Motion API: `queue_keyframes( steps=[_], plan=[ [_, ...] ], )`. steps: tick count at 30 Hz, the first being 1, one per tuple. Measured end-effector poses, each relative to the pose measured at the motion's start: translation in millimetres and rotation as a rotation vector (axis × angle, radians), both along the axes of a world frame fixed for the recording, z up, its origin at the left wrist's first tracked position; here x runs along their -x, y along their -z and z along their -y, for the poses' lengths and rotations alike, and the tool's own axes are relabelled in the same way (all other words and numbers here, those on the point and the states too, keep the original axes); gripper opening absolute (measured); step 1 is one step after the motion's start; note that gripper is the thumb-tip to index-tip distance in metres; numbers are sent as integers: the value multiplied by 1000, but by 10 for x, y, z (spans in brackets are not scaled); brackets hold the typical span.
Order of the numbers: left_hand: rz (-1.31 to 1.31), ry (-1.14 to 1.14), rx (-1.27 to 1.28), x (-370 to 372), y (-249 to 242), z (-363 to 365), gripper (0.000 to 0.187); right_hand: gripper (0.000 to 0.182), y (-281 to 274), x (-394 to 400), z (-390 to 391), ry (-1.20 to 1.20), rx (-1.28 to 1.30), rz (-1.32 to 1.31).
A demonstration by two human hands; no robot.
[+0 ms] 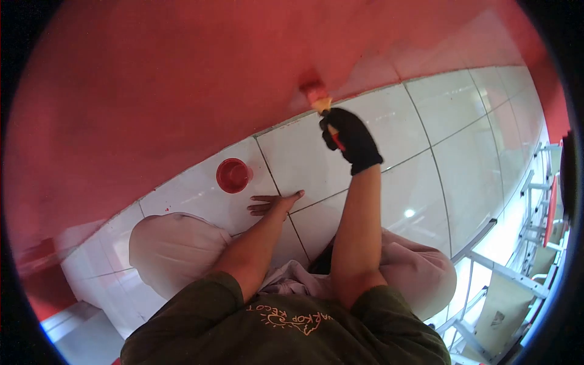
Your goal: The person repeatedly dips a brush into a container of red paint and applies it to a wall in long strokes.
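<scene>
While your gloved right hand (358,139) clamps its fingers around the brush (316,96) at the wall's (146,85) bottom edge, your left hand (278,204) rests, fingers apart, on the floor (298,149) near the red cup (246,173). Leftward, red looks mostly solid; rightward, paler patches seem thinly covered.

Here's your tiled floor (395,131), gleaming white, red cup (233,176) standing, tiny red specks (168,209), left hand (277,204) splayed, ladders (512,271) to your right

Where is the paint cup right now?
In the head view, the red cup stands on the white floor tiles, left of centre, between the red wall and the bare left hand.
</scene>
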State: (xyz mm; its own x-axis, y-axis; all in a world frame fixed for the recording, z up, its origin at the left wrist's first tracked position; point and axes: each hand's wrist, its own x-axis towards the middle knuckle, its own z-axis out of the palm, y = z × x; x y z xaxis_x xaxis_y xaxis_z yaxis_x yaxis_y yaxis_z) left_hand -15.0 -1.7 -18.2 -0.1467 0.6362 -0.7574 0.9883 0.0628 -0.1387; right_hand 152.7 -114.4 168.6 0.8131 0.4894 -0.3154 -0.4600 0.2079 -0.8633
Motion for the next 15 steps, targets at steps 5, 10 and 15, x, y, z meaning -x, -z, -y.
queue_keyframes(
  steps=[5,10,15],
  plan=[
    [76,-28,-42,41,-4,37,162,21,-1340,180,70,62,179,326],
    [206,-7,-114,154,-237,49,144,20,-2007,465,-15,13,659,489],
    [368,-71,-370,320,15,18,127,19,-2146,567,-547,-454,909,679]
  ],
)
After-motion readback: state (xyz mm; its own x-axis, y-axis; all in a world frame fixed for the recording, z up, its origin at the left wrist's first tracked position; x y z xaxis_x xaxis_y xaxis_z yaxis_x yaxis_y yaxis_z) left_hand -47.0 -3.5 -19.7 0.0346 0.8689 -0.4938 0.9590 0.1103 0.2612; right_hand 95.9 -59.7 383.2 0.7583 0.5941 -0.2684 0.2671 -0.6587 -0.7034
